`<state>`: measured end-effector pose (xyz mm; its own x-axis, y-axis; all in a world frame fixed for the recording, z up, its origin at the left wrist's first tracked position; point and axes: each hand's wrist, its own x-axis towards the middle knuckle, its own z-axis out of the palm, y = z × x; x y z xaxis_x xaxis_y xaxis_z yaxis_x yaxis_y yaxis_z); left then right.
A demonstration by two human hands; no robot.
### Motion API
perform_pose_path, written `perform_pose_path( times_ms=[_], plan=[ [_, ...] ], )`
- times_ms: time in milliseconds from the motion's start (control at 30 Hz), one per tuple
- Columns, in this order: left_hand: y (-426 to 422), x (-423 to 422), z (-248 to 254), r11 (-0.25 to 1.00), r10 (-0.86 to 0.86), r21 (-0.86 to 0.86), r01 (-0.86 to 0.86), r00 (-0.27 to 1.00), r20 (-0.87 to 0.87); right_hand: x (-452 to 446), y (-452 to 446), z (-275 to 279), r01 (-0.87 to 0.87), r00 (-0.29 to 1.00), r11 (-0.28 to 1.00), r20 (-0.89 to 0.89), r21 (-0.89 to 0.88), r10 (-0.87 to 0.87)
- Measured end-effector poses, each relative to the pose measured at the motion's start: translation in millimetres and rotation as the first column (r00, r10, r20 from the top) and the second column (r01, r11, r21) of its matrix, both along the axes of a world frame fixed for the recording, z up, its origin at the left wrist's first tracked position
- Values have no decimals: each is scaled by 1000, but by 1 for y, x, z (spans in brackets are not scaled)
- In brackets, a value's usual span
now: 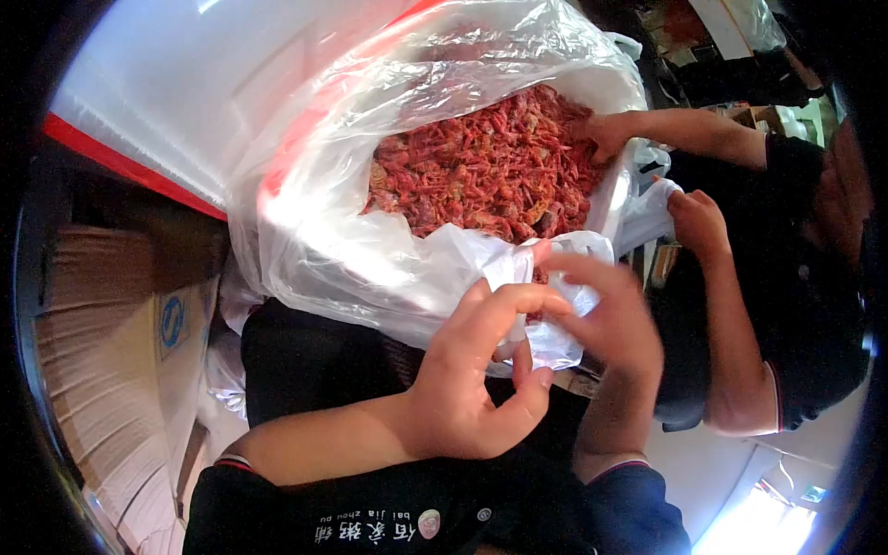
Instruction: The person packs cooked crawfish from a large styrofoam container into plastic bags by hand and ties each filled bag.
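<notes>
Reddish crayfish (481,166) fill a large clear plastic liner (324,222). In front of the liner's near edge, my left hand (490,370) has its fingers curled around the edge of a small white plastic bag (558,347). A few red pieces show inside that bag. My right hand (606,310) is at the bag's other side, its fingers over the opening and smeared by motion. Whether it grips the plastic is unclear.
At the right, a co-worker in black has one hand (610,137) in the crayfish and the other (698,222) on another white bag (647,215). A cardboard box (116,342) stands at the left. A white surface with a red edge (129,168) lies upper left.
</notes>
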<state>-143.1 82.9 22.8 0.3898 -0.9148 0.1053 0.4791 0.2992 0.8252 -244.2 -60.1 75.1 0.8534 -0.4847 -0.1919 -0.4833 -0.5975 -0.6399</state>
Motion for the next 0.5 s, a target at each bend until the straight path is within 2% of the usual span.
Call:
perform_pose_path(
  times_ms=[33,100,167,233,267,300,433,500],
  plan=[
    [-1,-1,-2,1000,16,-15,-16,999,51,2,-11,0,88,996,988,36,-124,-84],
    [-1,-1,-2,999,32,-27,-29,994,107,32,-37,-21,170,958,975,254,-145,-130],
    [-3,3,-1,998,35,-60,-27,991,131,76,-66,-73,195,967,973,193,-123,-169],
    [-2,8,0,999,20,-48,-13,987,161,112,-90,-133,186,980,965,108,-184,-168],
    [-2,10,0,999,1,-31,5,983,185,120,-99,-158,159,987,947,70,-279,-145],
    [-2,12,-2,1000,4,-28,1,983,183,129,-100,-168,128,991,920,27,-369,-127],
    [-2,20,-3,999,-51,13,49,980,193,135,-97,-186,77,996,888,73,-453,-49],
    [-3,23,-4,996,-89,39,83,980,177,129,-91,-185,32,986,883,-129,-469,-104]
  ],
)
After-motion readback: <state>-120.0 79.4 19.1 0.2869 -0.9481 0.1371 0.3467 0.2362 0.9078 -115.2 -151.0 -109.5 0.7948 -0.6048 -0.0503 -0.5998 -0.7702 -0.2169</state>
